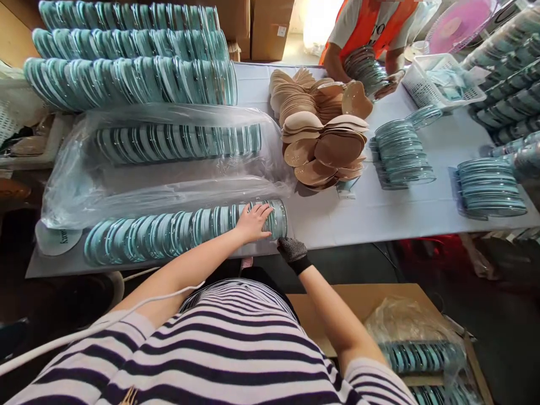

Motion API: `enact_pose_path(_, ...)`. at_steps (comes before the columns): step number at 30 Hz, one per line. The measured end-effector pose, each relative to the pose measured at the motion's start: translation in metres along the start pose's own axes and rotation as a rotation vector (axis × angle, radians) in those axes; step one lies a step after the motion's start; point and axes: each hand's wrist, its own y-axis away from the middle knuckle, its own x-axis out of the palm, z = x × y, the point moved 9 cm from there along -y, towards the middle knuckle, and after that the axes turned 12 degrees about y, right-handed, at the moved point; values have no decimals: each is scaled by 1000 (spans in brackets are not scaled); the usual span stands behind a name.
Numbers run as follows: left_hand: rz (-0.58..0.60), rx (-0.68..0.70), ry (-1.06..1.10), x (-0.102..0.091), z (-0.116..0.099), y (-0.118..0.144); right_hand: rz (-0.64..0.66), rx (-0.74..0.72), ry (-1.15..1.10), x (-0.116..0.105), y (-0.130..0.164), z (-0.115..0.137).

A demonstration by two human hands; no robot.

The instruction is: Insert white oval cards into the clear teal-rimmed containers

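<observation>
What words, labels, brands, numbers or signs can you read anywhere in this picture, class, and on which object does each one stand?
Nothing here reads in full.
Round white disc at the near left table edge: dark lettering, too blurred and cut off to read.
Co-worker's white shirt under the orange vest: a few dark letters, partly hidden, not readable.
White sticker on the brown cardboard box at the back: too small to read.
Clear teal-rimmed round cases under the left hand: no legible print.

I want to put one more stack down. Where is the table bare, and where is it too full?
Bare cloth lies on the table near its front edge, between the row of discs under the left hand and the right stack. A second patch lies behind that stack, before the basket. The left half, with the plastic bag, is crowded.
</observation>
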Motion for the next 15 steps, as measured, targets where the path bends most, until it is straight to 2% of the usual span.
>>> enact_pose_path(3, 9, 11, -4, 0, -1, -1, 8, 75, -62, 29, -5, 2)
enact_pose_path(6, 17, 12, 12, -1, -3, -4, -5, 156, -112, 43, -6, -3)
enact_pose_path(8, 17, 12, 57, -4, -4, -2, -37, 214, -185, 49, 5, -4)
enact_pose_path(10, -7, 45, 146, -12, -5, 8, -91, 301, -365, 55, 24, -2)
enact_pose_path(11, -34, 77, 199, -20, -4, 17, -125, 362, -525, 59, 35, -1)
enact_pose_path(12, -73, 113, 250, -31, -1, 28, -120, 356, -555, 62, 43, 7)
enact_pose_path(14, -195, 165, 327, -61, 17, 58, -114, 275, -588, 61, 48, 32)
enact_pose_path(15, -273, 163, 349, -79, 33, 78, -115, 213, -609, 56, 45, 49)
